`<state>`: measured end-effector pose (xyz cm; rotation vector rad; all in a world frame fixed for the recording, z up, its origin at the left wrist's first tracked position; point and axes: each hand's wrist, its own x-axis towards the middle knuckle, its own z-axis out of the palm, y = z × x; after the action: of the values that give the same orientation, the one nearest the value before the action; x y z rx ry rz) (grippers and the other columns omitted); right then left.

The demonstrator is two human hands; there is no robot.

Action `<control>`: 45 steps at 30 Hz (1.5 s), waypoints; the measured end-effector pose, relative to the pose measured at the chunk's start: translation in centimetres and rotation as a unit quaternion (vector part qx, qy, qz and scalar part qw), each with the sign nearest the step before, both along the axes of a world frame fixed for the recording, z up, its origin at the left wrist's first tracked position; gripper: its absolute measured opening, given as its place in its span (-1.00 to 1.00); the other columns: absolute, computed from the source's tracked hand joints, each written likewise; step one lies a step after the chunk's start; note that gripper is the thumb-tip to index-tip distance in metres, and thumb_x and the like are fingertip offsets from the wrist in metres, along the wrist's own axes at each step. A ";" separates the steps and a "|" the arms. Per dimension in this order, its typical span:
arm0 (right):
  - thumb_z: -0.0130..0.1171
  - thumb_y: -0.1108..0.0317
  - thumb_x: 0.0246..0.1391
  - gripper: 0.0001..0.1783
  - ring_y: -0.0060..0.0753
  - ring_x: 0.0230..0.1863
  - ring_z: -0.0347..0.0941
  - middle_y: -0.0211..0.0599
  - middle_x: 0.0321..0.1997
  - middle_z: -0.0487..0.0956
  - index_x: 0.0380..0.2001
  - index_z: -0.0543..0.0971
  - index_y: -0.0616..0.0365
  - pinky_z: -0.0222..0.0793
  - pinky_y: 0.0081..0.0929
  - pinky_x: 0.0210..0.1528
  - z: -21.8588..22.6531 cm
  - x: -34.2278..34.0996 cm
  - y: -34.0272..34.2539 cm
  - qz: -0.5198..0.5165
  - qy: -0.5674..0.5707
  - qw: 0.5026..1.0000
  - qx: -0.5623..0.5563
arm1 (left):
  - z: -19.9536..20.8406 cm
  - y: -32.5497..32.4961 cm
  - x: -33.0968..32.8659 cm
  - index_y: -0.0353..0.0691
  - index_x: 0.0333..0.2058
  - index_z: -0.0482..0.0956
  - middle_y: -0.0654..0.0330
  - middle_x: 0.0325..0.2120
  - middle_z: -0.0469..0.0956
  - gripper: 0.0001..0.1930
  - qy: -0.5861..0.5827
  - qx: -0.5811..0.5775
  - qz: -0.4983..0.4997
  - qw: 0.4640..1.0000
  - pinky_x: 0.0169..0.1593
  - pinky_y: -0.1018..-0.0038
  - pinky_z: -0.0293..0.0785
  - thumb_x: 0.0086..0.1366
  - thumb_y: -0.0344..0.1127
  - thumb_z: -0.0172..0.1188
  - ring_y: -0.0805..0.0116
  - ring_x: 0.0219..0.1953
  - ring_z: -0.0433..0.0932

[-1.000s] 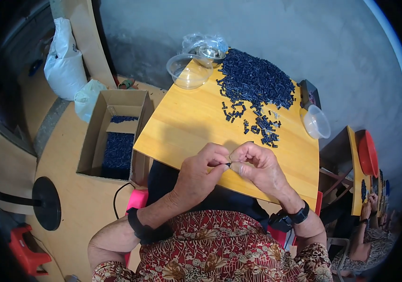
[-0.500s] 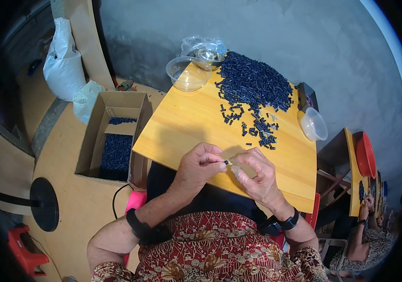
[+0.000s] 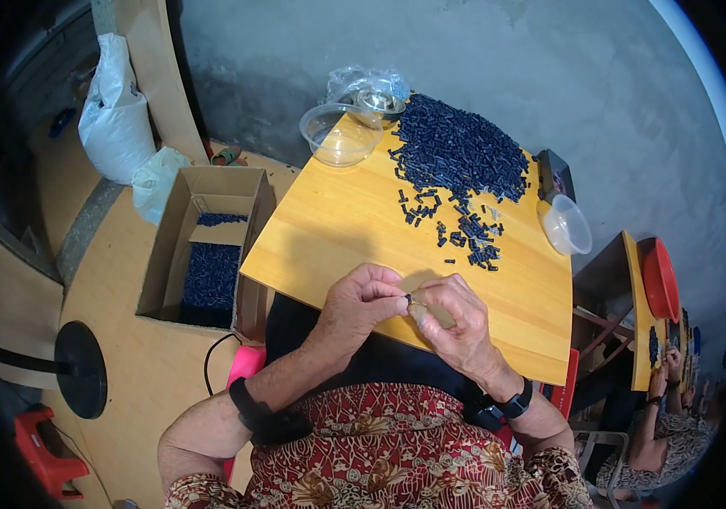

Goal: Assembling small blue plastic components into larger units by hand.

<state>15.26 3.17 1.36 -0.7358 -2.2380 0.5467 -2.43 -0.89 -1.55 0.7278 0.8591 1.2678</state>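
In front of me, over the near edge of the yellow table (image 3: 329, 229), my left hand (image 3: 350, 310) pinches a small dark plastic piece (image 3: 409, 299) between thumb and fingertips. My right hand (image 3: 463, 327) meets it from the other side, its thumb and forefinger closed at the piece's end. Whatever those right fingertips hold is too small to make out. Farther back lies a big heap of short dark cylindrical pieces (image 3: 456, 144), with several loose ones (image 3: 473, 237) scattered toward me.
A clear plastic bowl (image 3: 320, 151) and a metal bowl (image 3: 384, 103) stand at the far left corner; a clear tub (image 3: 575, 225) sits at the right edge. On the floor at left is a cardboard box (image 3: 159, 263) holding dark pieces. Another person (image 3: 651, 441) works at far right.
My right hand has moved slightly left, bringing its fingertips up against the small piece. The left hand stays nearly still, still pinching it.
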 end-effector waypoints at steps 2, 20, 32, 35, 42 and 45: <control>0.27 0.49 -0.13 -0.78 -0.13 -0.29 0.44 -0.17 -0.34 0.53 -0.35 0.51 0.25 0.33 -0.31 -0.22 0.0 -0.1 -0.1 0.002 0.003 1.000 -0.003 | 0.1 0.0 0.0 -0.26 -0.14 0.42 0.25 -0.37 0.56 -0.72 -0.007 -0.001 0.001 1.000 -0.14 0.65 0.40 0.16 -0.50 0.23 0.55 -0.28 0.50; 0.34 0.51 -0.24 -0.72 -0.15 -0.27 0.44 -0.20 -0.32 0.52 -0.37 0.51 0.19 0.32 -0.28 -0.18 0.4 -1.1 0.8 0.008 -0.048 0.984 0.171 | 0.3 0.3 -0.2 -0.27 -0.12 0.44 0.24 -0.36 0.55 -0.71 -0.008 -0.006 -0.005 1.000 -0.13 0.64 0.40 0.16 -0.51 0.22 0.54 -0.26 0.50; 0.33 0.50 -0.23 -0.72 -0.13 -0.27 0.44 -0.18 -0.34 0.52 -0.37 0.50 0.18 0.32 -0.28 -0.20 0.5 -1.2 1.1 0.006 -0.011 0.993 0.119 | 0.6 0.4 -0.4 -0.28 -0.10 0.45 0.29 -0.37 0.52 -0.69 0.001 -0.007 0.008 1.000 -0.13 0.67 0.38 0.16 -0.51 0.23 0.57 -0.27 0.49; 0.32 0.50 -0.24 -0.72 -0.12 -0.27 0.44 -0.19 -0.36 0.51 -0.38 0.49 0.18 0.32 -0.28 -0.20 0.4 -1.2 1.2 0.014 -0.016 0.992 0.122 | 0.5 0.4 -0.5 -0.28 -0.10 0.45 0.28 -0.37 0.53 -0.69 0.000 -0.006 0.008 1.000 -0.13 0.67 0.38 0.16 -0.52 0.23 0.57 -0.28 0.49; 0.31 0.49 -0.27 -0.72 -0.15 -0.35 0.39 -0.22 -0.44 0.43 -0.41 0.47 0.17 0.29 -0.28 -0.27 0.2 -1.0 1.4 0.032 -0.023 0.990 0.134 | 0.8 0.3 -0.4 -0.28 -0.10 0.44 0.27 -0.38 0.54 -0.68 0.027 -0.012 -0.003 1.000 -0.10 0.64 0.36 0.14 -0.51 0.23 0.56 -0.27 0.48; 0.31 0.50 -0.26 -0.73 -0.16 -0.38 0.37 -0.23 -0.46 0.42 -0.41 0.47 0.17 0.28 -0.29 -0.28 -0.1 -1.0 1.6 0.036 -0.022 0.988 0.145 | 0.7 0.2 -0.2 -0.28 -0.10 0.44 0.27 -0.37 0.53 -0.68 0.039 -0.015 -0.002 0.999 -0.09 0.64 0.35 0.14 -0.50 0.23 0.56 -0.27 0.47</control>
<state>14.25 4.78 1.23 -0.5242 -2.3270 0.2303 -2.68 -0.65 -0.81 0.7601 0.9376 1.2266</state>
